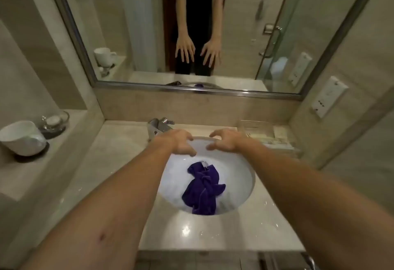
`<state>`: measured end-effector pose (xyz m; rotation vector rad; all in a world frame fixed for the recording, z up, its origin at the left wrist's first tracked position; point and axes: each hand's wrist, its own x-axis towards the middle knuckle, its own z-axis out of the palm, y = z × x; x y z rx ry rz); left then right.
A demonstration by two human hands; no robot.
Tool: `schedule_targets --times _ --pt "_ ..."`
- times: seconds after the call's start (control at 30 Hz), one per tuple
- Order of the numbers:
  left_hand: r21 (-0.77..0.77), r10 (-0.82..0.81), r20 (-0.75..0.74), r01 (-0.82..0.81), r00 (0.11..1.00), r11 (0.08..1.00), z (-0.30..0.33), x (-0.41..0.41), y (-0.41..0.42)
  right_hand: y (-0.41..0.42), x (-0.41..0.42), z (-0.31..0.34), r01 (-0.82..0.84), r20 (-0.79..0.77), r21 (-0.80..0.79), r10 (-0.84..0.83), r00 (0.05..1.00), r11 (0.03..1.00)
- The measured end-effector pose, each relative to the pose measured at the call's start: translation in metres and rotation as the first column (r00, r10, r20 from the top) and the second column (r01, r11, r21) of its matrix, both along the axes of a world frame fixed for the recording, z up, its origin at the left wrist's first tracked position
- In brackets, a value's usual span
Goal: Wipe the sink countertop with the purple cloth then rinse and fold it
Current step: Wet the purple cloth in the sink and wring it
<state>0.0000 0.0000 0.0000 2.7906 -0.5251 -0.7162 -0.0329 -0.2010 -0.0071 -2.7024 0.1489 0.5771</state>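
The purple cloth lies crumpled in the white round sink basin, partly over the drain. My left hand and my right hand hover side by side over the far rim of the basin, fingers spread and relaxed, holding nothing. Both hands are above and beyond the cloth, not touching it. The beige stone countertop surrounds the basin, with water drops near its front edge.
A chrome faucet stands behind the basin at the left. A clear tray sits at the back right. On the left ledge stand a white mug and a glass dish. A mirror covers the wall; a socket plate is at the right.
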Motion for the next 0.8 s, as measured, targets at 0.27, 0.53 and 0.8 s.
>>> schedule_targets --times 0.27,0.53,0.8 --pt "0.078 0.110 -0.318 -0.090 0.942 0.993 -0.158 0.041 -0.039 -0.025 0.058 -0.196 -0.100 -0.262 0.031 0.105 0.959 0.994" --pt "0.104 0.117 -0.465 -0.077 0.878 0.992 -0.271 0.060 -0.063 -0.044 0.066 -0.302 -0.025 -0.313 0.075 0.047 0.949 0.997" --pt "0.051 0.169 -0.591 -0.173 0.789 0.984 -0.305 0.049 -0.061 -0.027 0.059 -0.320 0.033 -0.151 -0.019 -0.035 0.988 0.999"
